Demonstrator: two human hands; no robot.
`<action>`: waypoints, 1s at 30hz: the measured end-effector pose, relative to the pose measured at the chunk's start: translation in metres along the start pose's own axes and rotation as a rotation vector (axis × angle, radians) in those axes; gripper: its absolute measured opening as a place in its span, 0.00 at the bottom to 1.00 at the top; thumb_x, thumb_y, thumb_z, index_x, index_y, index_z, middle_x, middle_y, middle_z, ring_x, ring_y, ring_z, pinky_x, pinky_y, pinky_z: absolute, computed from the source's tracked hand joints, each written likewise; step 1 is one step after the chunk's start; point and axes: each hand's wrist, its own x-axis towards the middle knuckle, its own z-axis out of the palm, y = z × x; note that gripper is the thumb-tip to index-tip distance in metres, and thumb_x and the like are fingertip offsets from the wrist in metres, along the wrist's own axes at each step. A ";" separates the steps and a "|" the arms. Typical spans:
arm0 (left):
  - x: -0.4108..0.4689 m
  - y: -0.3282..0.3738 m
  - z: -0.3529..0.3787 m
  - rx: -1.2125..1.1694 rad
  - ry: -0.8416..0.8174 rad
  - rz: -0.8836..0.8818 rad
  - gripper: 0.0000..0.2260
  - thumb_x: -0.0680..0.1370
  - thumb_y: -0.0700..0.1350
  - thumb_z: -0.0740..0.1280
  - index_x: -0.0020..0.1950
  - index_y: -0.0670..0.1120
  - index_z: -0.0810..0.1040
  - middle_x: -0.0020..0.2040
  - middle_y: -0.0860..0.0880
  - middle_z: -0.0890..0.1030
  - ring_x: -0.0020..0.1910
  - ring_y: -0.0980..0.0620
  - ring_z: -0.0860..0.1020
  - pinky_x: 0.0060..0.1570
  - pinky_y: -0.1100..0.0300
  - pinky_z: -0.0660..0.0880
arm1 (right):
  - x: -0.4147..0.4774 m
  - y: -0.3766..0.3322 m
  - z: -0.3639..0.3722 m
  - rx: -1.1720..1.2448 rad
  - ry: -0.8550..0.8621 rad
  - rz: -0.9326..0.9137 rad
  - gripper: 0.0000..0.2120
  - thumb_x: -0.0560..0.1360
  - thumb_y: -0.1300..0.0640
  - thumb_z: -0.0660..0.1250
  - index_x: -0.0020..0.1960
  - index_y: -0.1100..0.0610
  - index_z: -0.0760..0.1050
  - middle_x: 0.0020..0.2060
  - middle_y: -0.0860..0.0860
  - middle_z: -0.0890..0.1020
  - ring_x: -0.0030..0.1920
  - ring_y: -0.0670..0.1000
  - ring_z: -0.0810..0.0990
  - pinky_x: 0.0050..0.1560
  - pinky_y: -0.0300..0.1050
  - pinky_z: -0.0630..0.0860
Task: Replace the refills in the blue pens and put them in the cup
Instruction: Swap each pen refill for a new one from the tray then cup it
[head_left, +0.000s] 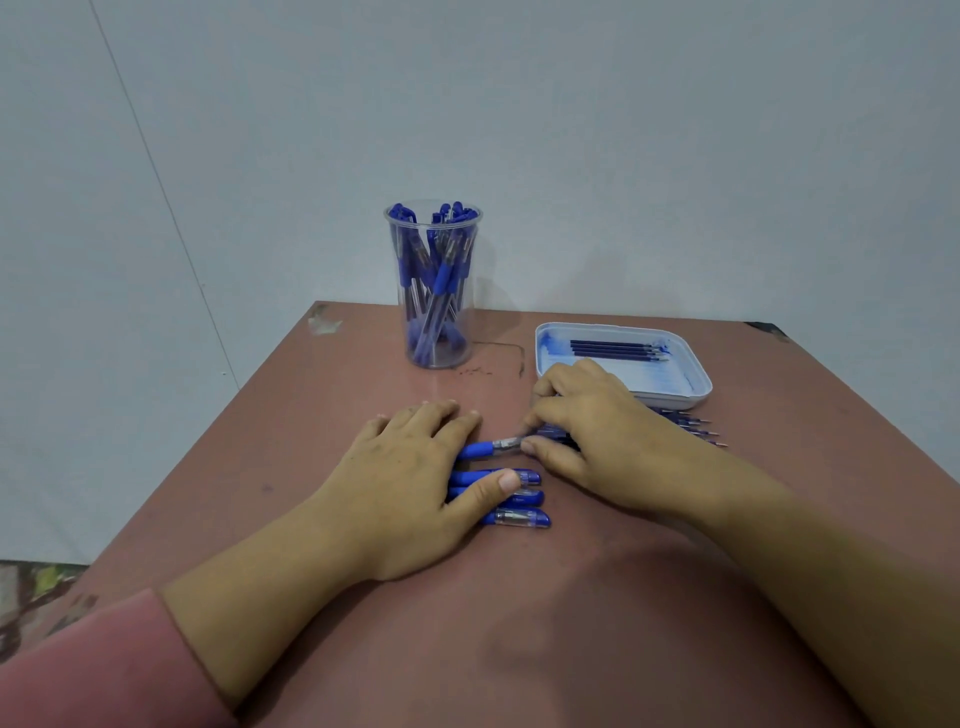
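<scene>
Now: left hand (415, 467) lies flat on a row of pens (522, 498) at mid-table (571, 623). Fingers are straight and together, pressing down; the thumb rests across the capped ends. Nothing is gripped by this hand.

Three capped pens stick out from under the left hand, parallel, caps pointing right.

The top pen (480, 449) is the farthest of the row. Its blue grip and clear tip section show between the two hands.

Right hand (602, 431): thumb and forefinger pinch the tip end of the top pen. The other fingers are curled over a bundle of loose refills (698, 430) on the table, just in front of the tray (670, 376). Whether they hold any of these I cannot tell.

The tray is white, ink-stained, at the right rear. A few tray refills (613, 349) lie side by side along its far edge.

The cup (465, 332) is clear, upright, at the rear centre, well apart from both hands. It is crowded with cup pens (441, 270), all blue.

A pink sleeve (78, 670) covers the left forearm.
</scene>
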 end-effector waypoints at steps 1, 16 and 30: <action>0.000 0.000 -0.001 -0.009 0.018 0.010 0.43 0.69 0.74 0.34 0.78 0.54 0.57 0.74 0.57 0.62 0.72 0.57 0.61 0.72 0.57 0.56 | 0.000 0.001 -0.002 0.007 0.016 0.007 0.09 0.77 0.50 0.65 0.50 0.53 0.80 0.48 0.46 0.74 0.49 0.48 0.68 0.54 0.47 0.68; 0.037 0.007 -0.034 -0.482 0.224 0.166 0.13 0.73 0.61 0.65 0.55 0.60 0.79 0.39 0.67 0.79 0.40 0.60 0.78 0.40 0.71 0.72 | -0.021 0.005 -0.022 0.400 0.374 0.121 0.14 0.75 0.58 0.70 0.44 0.37 0.73 0.45 0.37 0.79 0.44 0.42 0.79 0.44 0.28 0.72; 0.033 0.003 -0.015 -0.618 0.264 0.176 0.07 0.78 0.47 0.68 0.53 0.58 0.80 0.34 0.56 0.79 0.29 0.58 0.71 0.32 0.72 0.65 | -0.014 0.007 -0.013 0.386 0.355 0.113 0.02 0.73 0.50 0.66 0.43 0.43 0.75 0.40 0.43 0.80 0.39 0.47 0.79 0.40 0.43 0.73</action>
